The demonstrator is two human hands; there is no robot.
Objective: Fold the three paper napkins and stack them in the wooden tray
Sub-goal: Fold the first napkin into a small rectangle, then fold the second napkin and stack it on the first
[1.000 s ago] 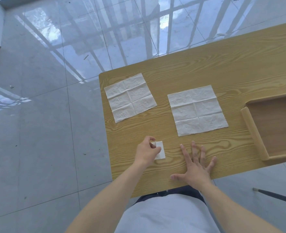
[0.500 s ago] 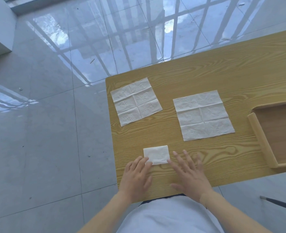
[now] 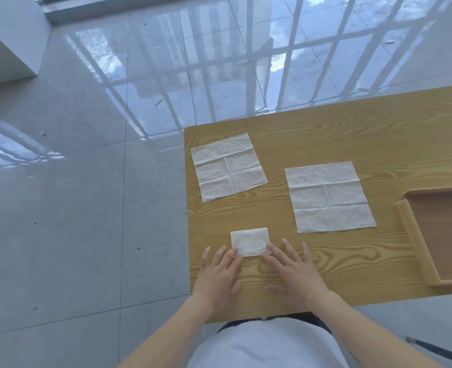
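A small folded white napkin point(image 3: 250, 240) lies flat near the table's front edge. My left hand point(image 3: 219, 277) rests flat on the table with fingertips on the napkin's near left corner. My right hand point(image 3: 294, 272) lies flat too, fingers spread, a fingertip touching the near right corner. Neither hand grips anything. Two unfolded white napkins lie farther back: one at the left point(image 3: 229, 167), a larger-looking one in the middle point(image 3: 328, 196). The wooden tray point(image 3: 416, 243) stands at the right, partly cut off by the frame, with nothing visible inside.
The wooden table point(image 3: 326, 134) ends at its left edge just beside the left napkin, with glossy grey floor tiles beyond. A dark thin rod point(image 3: 437, 351) shows at the bottom right, below the table.
A second ago my left hand was pinched on the folded napkin; it has let go. The napkin now lies flat, with both hands flat at its near corners.
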